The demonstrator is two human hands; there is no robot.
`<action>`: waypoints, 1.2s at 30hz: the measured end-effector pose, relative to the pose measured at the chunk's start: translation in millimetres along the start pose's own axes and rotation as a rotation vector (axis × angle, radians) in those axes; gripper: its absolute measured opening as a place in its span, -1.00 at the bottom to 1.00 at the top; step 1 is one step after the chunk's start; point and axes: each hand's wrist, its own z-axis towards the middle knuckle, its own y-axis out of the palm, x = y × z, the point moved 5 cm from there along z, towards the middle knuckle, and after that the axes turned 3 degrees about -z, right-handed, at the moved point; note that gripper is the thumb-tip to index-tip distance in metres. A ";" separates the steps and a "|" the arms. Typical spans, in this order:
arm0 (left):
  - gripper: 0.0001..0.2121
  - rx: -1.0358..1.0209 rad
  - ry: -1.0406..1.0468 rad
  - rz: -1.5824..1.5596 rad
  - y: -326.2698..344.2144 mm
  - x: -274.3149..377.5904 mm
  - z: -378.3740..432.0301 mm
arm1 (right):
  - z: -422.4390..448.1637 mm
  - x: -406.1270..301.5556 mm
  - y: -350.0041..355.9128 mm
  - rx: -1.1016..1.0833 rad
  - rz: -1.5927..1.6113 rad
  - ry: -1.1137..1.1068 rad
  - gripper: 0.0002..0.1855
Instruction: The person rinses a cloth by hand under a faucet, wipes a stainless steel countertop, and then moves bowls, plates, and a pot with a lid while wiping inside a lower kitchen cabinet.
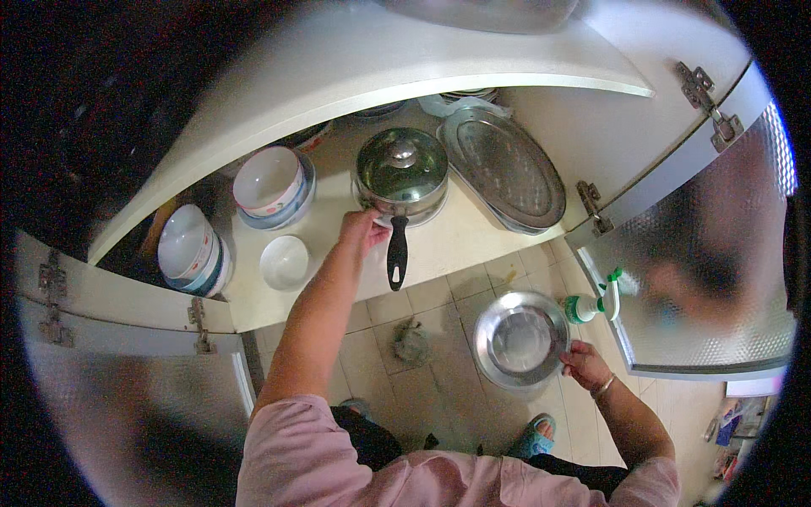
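Note:
My right hand (586,366) grips the rim of a round stainless steel plate (521,340), held above the tiled floor. My left hand (367,231) is at the near edge of what the saucepan (402,171) stands on, just left of its black handle (397,253); the fingertips are partly hidden, so its grip is unclear. The saucepan has a glass lid with a metal knob. A pale dish rim (421,220) shows beneath it. Left of my left hand stands a small white bowl (284,262).
Stacked bowls (269,184) and another bowl stack (190,244) stand left on the cabinet shelf (456,253). Oval metal trays (507,168) lie right. Hinged doors stand open at both sides. A spray bottle (584,308) is near the right door (709,266). A grey cloth-like bundle (410,342) lies on the floor.

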 end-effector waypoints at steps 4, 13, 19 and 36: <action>-0.82 0.021 0.079 0.007 -7.4 3.2 16.2 | 18.8 -71.0 39.6 0.045 0.280 0.056 -0.94; -0.86 0.085 0.151 -0.080 -22.4 17.8 10.8 | 92.1 -108.7 88.0 0.118 0.312 0.046 -0.89; -0.82 0.072 0.141 -0.030 -20.7 58.3 -12.1 | 173.4 -136.5 134.9 0.085 0.553 -0.074 -0.87; -0.83 -0.017 0.113 -0.071 -7.5 31.2 14.3 | 192.9 -164.6 182.7 -0.066 0.235 -0.215 -0.75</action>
